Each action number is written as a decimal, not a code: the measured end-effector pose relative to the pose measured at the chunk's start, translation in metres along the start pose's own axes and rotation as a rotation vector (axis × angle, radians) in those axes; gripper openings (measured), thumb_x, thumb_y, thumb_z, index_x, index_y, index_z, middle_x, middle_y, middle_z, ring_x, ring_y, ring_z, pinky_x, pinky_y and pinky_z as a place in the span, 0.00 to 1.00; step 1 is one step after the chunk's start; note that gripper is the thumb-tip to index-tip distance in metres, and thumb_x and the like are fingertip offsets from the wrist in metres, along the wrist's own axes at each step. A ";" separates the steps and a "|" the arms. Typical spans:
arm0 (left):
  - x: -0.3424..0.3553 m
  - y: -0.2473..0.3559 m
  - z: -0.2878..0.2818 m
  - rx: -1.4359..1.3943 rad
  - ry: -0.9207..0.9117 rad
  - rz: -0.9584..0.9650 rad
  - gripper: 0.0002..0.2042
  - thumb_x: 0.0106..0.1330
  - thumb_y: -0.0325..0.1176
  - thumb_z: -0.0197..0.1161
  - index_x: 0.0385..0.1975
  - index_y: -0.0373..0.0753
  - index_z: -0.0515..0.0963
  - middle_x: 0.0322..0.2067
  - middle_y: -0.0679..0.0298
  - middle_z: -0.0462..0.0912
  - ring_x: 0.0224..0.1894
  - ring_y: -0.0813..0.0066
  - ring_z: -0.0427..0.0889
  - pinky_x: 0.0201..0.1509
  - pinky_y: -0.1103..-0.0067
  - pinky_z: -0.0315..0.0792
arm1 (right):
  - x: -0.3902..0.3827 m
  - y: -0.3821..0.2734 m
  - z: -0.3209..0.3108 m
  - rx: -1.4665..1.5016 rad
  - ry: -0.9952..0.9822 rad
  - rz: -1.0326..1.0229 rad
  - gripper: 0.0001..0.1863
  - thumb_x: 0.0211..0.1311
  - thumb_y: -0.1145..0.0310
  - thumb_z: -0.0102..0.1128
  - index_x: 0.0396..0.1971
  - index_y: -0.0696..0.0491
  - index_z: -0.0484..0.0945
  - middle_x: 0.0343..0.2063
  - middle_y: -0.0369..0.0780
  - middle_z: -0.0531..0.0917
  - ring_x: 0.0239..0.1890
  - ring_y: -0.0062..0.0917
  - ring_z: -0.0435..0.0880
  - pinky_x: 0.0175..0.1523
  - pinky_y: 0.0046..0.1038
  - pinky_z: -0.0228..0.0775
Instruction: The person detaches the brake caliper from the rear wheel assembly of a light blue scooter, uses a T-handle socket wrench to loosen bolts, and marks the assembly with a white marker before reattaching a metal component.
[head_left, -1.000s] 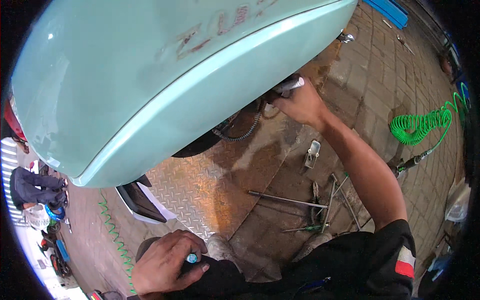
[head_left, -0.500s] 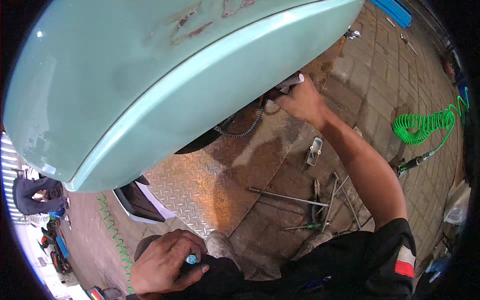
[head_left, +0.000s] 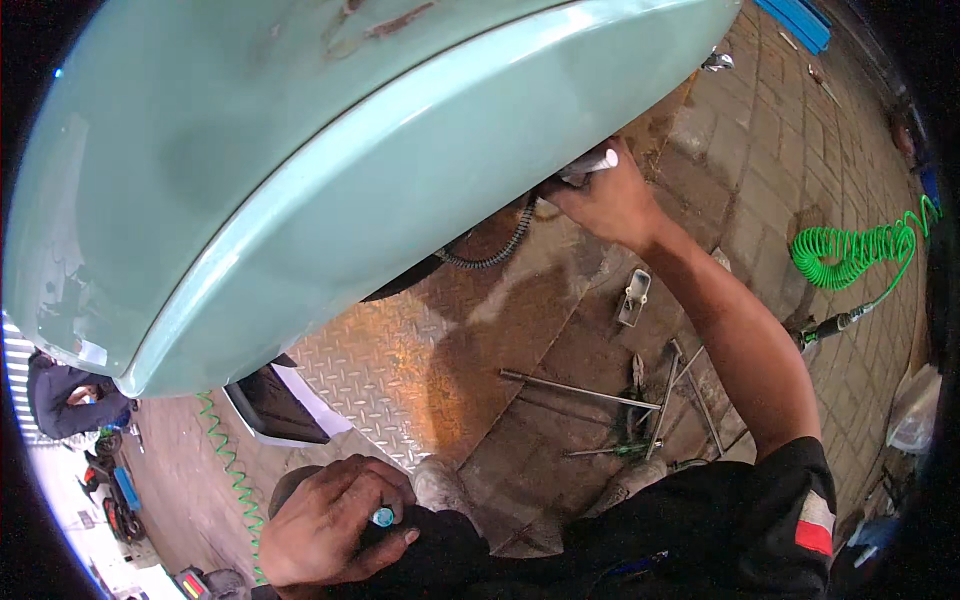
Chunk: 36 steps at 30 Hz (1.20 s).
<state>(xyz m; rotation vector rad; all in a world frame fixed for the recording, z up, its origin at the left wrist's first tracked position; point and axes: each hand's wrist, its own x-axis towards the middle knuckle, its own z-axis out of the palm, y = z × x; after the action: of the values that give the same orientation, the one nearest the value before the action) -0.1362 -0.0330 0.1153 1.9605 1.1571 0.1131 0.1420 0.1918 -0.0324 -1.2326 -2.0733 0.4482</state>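
Note:
A pale green, curved vehicle panel point(head_left: 400, 170) fills the upper left, with scraped paint near its top. At its lower edge, my right hand point(head_left: 610, 205) is closed around a grey cylindrical part point(head_left: 592, 167) with a pale round end. The fingertips are partly hidden under the panel. A black corrugated hose point(head_left: 505, 250) loops out beside them. My left hand point(head_left: 335, 525) rests by my knee, its fingers curled on a slim thing with a round blue-green end point(head_left: 382, 517); the rest of that is covered.
Several T-handle wrenches point(head_left: 580, 388) and pliers point(head_left: 638, 375) lie on the floor by my shoes. Near my right forearm is a small pale metal part point(head_left: 633, 297). A coiled green air hose point(head_left: 840, 255) lies at right. A dark, white-edged panel point(head_left: 275, 405) and another person point(head_left: 70, 395) are at left.
The view has shifted slightly, so the green panel sits a little differently. Both hands keep their grip and place. The person at far left appears more bent over.

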 end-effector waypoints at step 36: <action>0.000 0.001 0.001 0.004 -0.035 -0.049 0.17 0.49 0.28 0.71 0.29 0.40 0.65 0.33 0.58 0.79 0.37 0.58 0.79 0.40 0.69 0.73 | 0.007 0.010 0.010 -0.200 0.004 -0.004 0.29 0.43 0.55 0.65 0.47 0.52 0.75 0.47 0.48 0.76 0.53 0.43 0.71 0.61 0.42 0.58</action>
<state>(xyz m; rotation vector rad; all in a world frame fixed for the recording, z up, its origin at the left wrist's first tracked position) -0.1352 -0.0332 0.1153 1.9286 1.1826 0.0501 0.1391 0.2034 -0.0426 -1.3412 -2.1581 0.2405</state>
